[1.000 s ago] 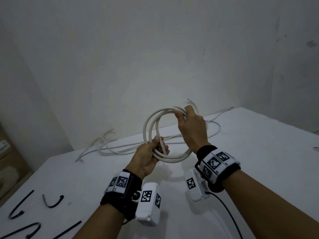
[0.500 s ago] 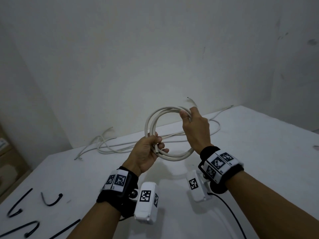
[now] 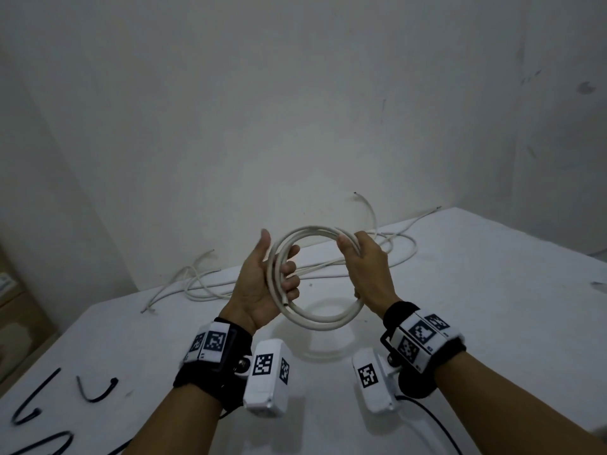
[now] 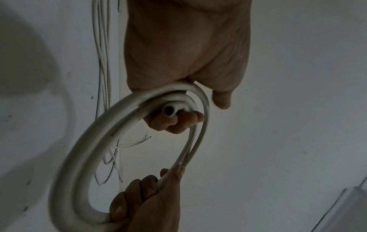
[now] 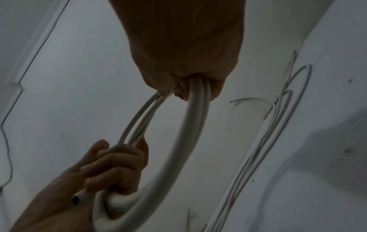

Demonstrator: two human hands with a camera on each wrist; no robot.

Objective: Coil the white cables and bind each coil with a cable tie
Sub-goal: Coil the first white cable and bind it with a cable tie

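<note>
Aloft, cable coil (image 3: 315, 318), fingers (image 3: 289, 269) curled through

A thick white cable (image 3: 317, 284) is wound into a round coil of several loops, held upright in the air above the table, its cut hollow end (image 4: 168, 110) showing at the coil's left side. Thinner loose white cables (image 3: 210, 284) lie tangled along the table's far edge by the wall. Black cable ties (image 3: 97, 389) lie scattered, unfastened, at the near left corner.

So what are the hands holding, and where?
Both hold the coiled white cable: left hand grips its left side by the cut end, right hand its right side.
</note>
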